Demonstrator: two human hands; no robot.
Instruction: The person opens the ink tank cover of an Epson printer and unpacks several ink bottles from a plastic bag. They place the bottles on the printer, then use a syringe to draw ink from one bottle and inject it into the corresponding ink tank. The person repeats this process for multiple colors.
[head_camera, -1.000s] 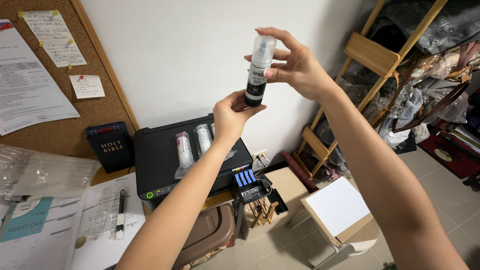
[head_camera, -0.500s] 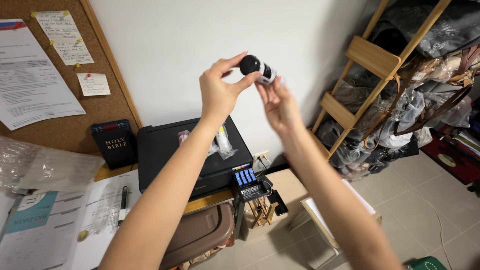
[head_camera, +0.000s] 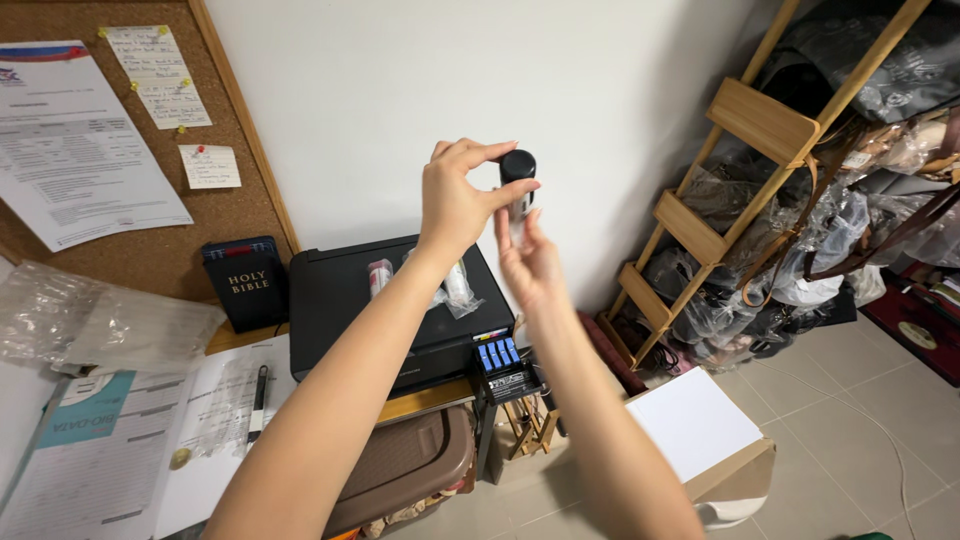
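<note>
A small ink bottle (head_camera: 517, 172) with a black body is held up in front of the white wall, tipped so its black base faces me. My left hand (head_camera: 455, 200) pinches that base end between thumb and fingers. Just under it, my right hand (head_camera: 525, 255) reaches up and grips the bottle's lower, clear end, which its fingers mostly hide. Below both hands stands a black printer (head_camera: 345, 310) with two wrapped ink bottles (head_camera: 455, 285) lying on its lid and its blue ink tank caps (head_camera: 497, 353) exposed at the front right.
A cork board (head_camera: 240, 215) with pinned papers hangs on the left, a black book (head_camera: 245, 285) leaning beneath it. Papers, plastic sleeves and a pen (head_camera: 258, 390) cover the desk. A wooden ladder shelf (head_camera: 740, 120) with bags stands right; a white-topped box (head_camera: 700, 420) sits on the floor.
The bottle went from upright to tipped over, base toward me, and came lower. My left hand stayed on its base; my right hand moved from the cap side to underneath it.
</note>
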